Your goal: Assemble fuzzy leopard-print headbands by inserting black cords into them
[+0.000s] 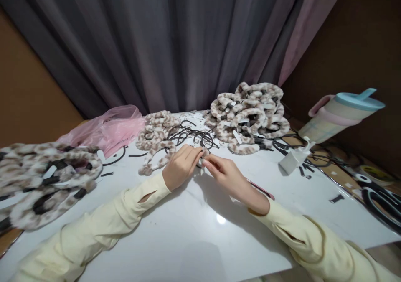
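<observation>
My left hand (181, 165) and my right hand (223, 172) meet above the middle of the white tabletop (150, 240). Fingertips of both hands are pinched together on something small, mostly hidden; a greyish-white bit shows between them, but its kind is unclear. Just beyond the hands lies a tangle of thin black cords (180, 136). Left of it, close to my left hand, is a small heap of fluffy brown-and-white spotted loops (156, 142). A larger pile of such fluffy loops (250, 117), with black sections and white tags, rises behind my right hand.
More fluffy loops (46, 190) cover the left side, beside a pink plastic bag (109, 125). On the right are a lidded tumbler (340, 115), a white charger (293, 160), black-handled scissors (380, 200) and a tape roll (377, 174). A dark curtain (188, 44) hangs behind.
</observation>
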Available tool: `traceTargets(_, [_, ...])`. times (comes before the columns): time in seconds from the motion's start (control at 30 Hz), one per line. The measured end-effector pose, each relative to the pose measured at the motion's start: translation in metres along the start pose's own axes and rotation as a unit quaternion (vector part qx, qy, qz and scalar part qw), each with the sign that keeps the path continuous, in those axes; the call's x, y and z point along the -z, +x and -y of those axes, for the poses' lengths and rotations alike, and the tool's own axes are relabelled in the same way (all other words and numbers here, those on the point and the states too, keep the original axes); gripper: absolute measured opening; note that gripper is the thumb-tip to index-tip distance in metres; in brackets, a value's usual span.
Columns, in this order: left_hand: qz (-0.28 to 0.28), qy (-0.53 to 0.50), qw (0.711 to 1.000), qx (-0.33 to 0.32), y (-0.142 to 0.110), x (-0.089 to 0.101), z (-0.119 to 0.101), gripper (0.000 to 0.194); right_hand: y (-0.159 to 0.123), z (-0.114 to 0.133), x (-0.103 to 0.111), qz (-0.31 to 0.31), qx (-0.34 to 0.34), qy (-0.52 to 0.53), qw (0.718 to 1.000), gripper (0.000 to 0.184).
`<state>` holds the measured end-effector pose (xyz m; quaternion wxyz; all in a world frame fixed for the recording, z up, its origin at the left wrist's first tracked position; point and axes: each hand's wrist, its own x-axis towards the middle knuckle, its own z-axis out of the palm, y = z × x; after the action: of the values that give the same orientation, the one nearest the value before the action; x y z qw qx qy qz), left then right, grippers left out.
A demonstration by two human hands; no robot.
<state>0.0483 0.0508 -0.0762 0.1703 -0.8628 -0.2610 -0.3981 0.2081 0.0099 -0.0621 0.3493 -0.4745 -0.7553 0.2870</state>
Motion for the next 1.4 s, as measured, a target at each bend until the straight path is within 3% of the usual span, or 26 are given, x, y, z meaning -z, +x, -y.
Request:
traceTargets(0.1, [-0.021, -0.040, 0.999, 0.018, 0.002, 0.000, -0.003, 0.009, -0.002, -0.002, -0.001, -0.074, 0.078, -0.135, 0.985, 0.017])
traceTargets(0.17, [-0.033, -0.045, 0.998, 0.025, 0.003, 0.001, -0.004, 0.005, -0.002, -0.005, -0.001, -0.098, 0.129, -0.169, 0.972, 0.017])
traceTargets(0.33, [-0.043, -0.075, 0.995, 0.047, 0.003, 0.001, -0.008, 0.004, 0.000, -0.009, -0.002, -0.089, 0.198, -0.105, 0.970, 0.017])
traceTargets(0.5, [-0.040, -0.119, 0.985, 0.122, 0.004, 0.001, -0.014, 0.003, 0.000, -0.006, -0.003, -0.117, 0.221, -0.084, 0.965, 0.019])
traceTargets(0.63, [0.020, -0.118, 0.968, 0.219, 0.008, 0.007, -0.017, 0.018, -0.002, -0.004, -0.002, -0.135, 0.226, -0.108, 0.959, 0.021])
traceTargets(0.73, [0.089, -0.071, 0.963, 0.244, 0.010, 0.009, -0.018, 0.025, -0.003, -0.005, -0.003, -0.144, 0.236, -0.121, 0.953, 0.023])
traceTargets(0.83, [0.105, -0.005, 0.965, 0.240, 0.011, 0.009, -0.019, 0.033, -0.004, -0.007, -0.006, -0.146, 0.236, -0.132, 0.952, 0.025])
traceTargets(1.0, [0.045, -0.024, 0.975, 0.214, 0.012, 0.004, -0.020, 0.032, -0.004, -0.005, -0.008, -0.142, 0.238, -0.122, 0.953, 0.023])
traceTargets(1.13, [-0.002, -0.003, 0.988, 0.154, 0.013, 0.001, -0.015, 0.029, -0.005, -0.001, -0.010, -0.134, 0.217, -0.105, 0.961, 0.020])
traceTargets(1.27, [-0.010, 0.048, 0.995, 0.085, 0.011, -0.001, -0.006, 0.031, -0.006, 0.001, -0.011, -0.124, 0.190, -0.099, 0.969, 0.021])
traceTargets(1.4, [-0.018, 0.068, 0.996, 0.060, 0.009, -0.002, -0.001, 0.030, -0.008, 0.003, -0.012, -0.116, 0.188, -0.078, 0.972, 0.022])
